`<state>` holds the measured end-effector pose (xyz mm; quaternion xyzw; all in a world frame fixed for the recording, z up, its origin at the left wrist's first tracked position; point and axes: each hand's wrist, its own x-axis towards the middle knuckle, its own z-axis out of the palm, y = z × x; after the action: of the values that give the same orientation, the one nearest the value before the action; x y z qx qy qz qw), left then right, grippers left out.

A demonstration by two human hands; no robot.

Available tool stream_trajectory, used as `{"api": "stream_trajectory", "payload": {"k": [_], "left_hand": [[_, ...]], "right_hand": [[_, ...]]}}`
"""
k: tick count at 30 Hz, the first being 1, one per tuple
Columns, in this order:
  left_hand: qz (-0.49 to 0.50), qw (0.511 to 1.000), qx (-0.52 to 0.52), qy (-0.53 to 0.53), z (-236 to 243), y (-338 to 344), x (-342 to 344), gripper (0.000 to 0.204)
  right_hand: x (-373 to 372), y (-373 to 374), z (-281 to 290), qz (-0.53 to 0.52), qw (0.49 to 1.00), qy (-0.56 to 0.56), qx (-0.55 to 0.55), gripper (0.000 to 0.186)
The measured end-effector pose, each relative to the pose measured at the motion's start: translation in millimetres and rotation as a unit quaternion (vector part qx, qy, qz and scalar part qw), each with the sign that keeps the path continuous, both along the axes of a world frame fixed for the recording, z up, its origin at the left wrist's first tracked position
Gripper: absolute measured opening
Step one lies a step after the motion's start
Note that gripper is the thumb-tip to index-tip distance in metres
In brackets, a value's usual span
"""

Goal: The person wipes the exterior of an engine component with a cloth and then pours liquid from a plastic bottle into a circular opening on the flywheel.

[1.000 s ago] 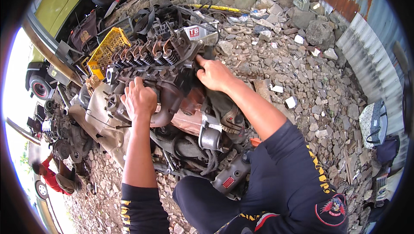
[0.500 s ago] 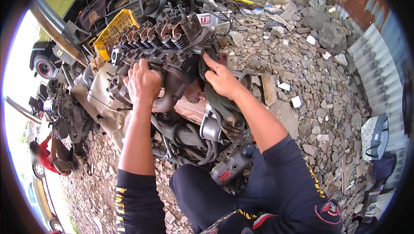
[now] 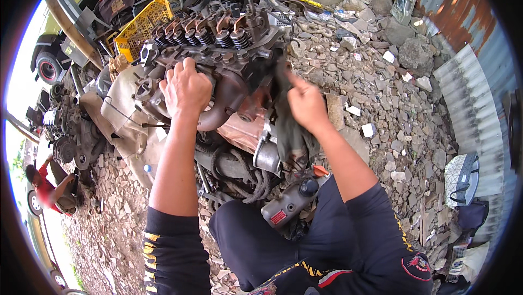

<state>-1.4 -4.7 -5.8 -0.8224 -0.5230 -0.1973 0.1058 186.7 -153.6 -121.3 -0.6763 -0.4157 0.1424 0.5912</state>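
Observation:
A greasy engine with a row of valve springs along its top stands before me. My left hand is closed, its fingers hooked over the brown manifold on the near side. At the right end of the cylinder head is my right hand, slightly blurred, its index finger stretched toward the metal and the other fingers curled. From it hangs a dark rag, seemingly gripped in those fingers; the grip itself is partly hidden.
Below the engine lie thick ropes and a grey metal cover by my knee. A yellow crate stands behind. Broken stones spread to the right, up to corrugated sheets. A person in red crouches at the far left.
My right hand has drawn back and right from the cylinder head's end, with the dark rag shifting along. My left hand stays on the manifold. The whole view has shifted slightly.

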Motion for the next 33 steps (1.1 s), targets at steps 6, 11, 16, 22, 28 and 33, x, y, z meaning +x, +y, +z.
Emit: {"api": "stream_trajectory", "payload": {"k": [6, 11, 16, 22, 28, 33], "left_hand": [[-0.018, 1.000, 0.016, -0.005, 0.0, 3.8, 0.8, 0.031], [-0.013, 1.000, 0.006, -0.012, -2.5, 3.6, -1.7, 0.032], [-0.019, 1.000, 0.015, -0.012, -5.9, 4.6, -2.0, 0.031], [-0.036, 0.999, 0.015, -0.033, -5.2, 5.9, -4.9, 0.029], [-0.027, 0.999, 0.015, -0.045, -5.1, 7.2, -7.3, 0.031], [-0.023, 0.999, -0.007, -0.036, -3.3, 6.4, -4.7, 0.031]], "right_hand": [[7.3, 43.9, 15.8, -0.062, 0.981, -0.130, -0.130, 0.047], [-2.4, 27.4, 47.2, -0.034, 0.906, -0.335, -0.257, 0.044], [4.4, 34.1, 52.2, -0.014, 0.877, -0.379, -0.294, 0.045], [9.4, 25.5, 61.7, -0.012, 0.873, -0.396, -0.285, 0.052], [-24.2, 4.2, 54.4, 0.048, 0.897, -0.365, -0.245, 0.051], [16.1, 3.5, 57.6, -0.035, 0.952, -0.260, -0.160, 0.047]]}}
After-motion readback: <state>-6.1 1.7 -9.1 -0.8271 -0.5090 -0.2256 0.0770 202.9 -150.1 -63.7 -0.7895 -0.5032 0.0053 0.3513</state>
